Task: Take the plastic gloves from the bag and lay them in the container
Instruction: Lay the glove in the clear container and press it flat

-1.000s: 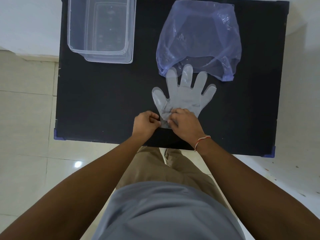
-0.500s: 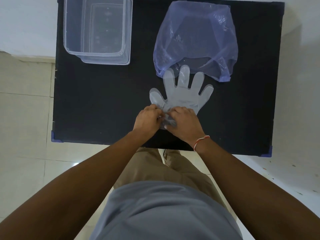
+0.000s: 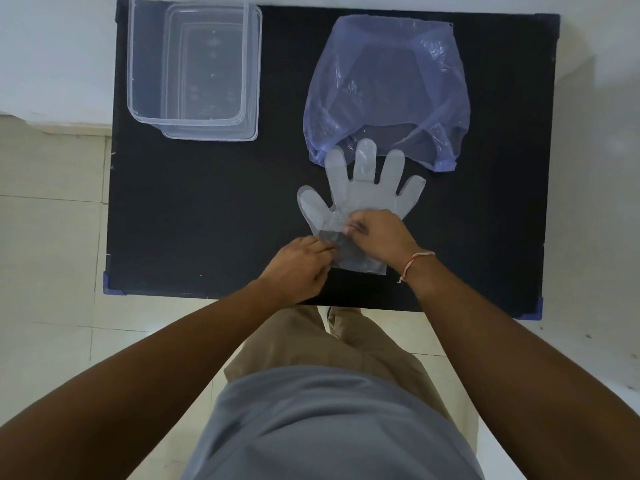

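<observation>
1. Where the black table [image 3: 207,209] meets its near edge, two hands: left hand [image 3: 298,268] pinches the cuff of the plastic glove [image 3: 360,199]; right hand [image 3: 377,237] pinches the palm film.
2. One glove visible, flat, fingertips touching the bag's mouth; layers uncountable.
3. One bluish bag [image 3: 384,84], contents unclear.
4. One clear container [image 3: 194,71], far left, open tabletop between; far rim cropped.

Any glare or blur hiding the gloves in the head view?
Head view: sharp, evenly lit, no harsh glare; clear gloves read well against the dark table; transparent container is low-contrast; wide-angle bends the table edges; both hands show crisply.
</observation>
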